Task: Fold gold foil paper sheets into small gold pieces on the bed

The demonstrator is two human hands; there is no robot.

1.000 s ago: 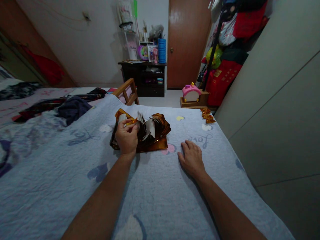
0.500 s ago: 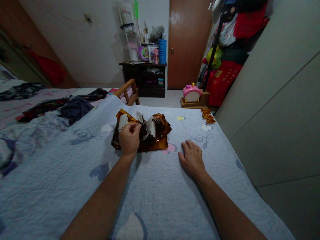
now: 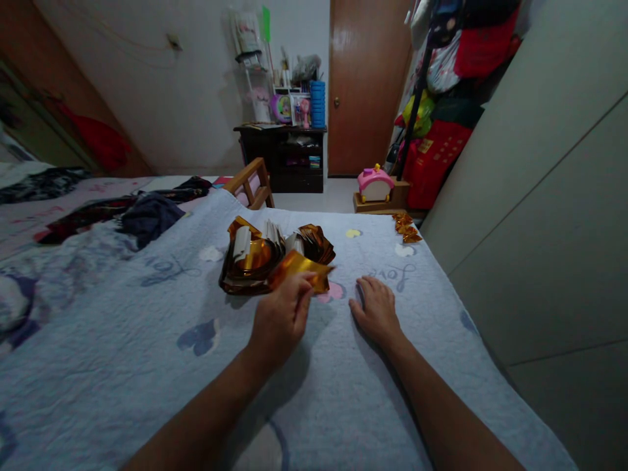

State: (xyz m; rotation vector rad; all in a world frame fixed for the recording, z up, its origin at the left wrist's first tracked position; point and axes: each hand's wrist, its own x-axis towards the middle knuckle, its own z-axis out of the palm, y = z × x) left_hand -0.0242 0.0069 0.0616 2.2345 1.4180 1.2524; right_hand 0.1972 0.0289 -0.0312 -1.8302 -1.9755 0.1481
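Between the thumb and fingers of my left hand is a shiny gold foil sheet, lifted in front of a foil pile. That pile of gold foil sheets, with pale paper-like bundles standing in it, lies on the bed. My right hand rests palm down on the quilt, fingers stretched out and holding nothing. Several folded gold foil pieces sit in a row near the far right corner of the bed.
Dark clothes lie on the left side. Beyond the bed's far edge stand a wooden chair, a pink toy and a dark cabinet. A pale cupboard wall runs along the right side.
My left hand has drawn a gold foil sheet out of the pile and moved right and nearer to me with it. My right hand has stayed in place.
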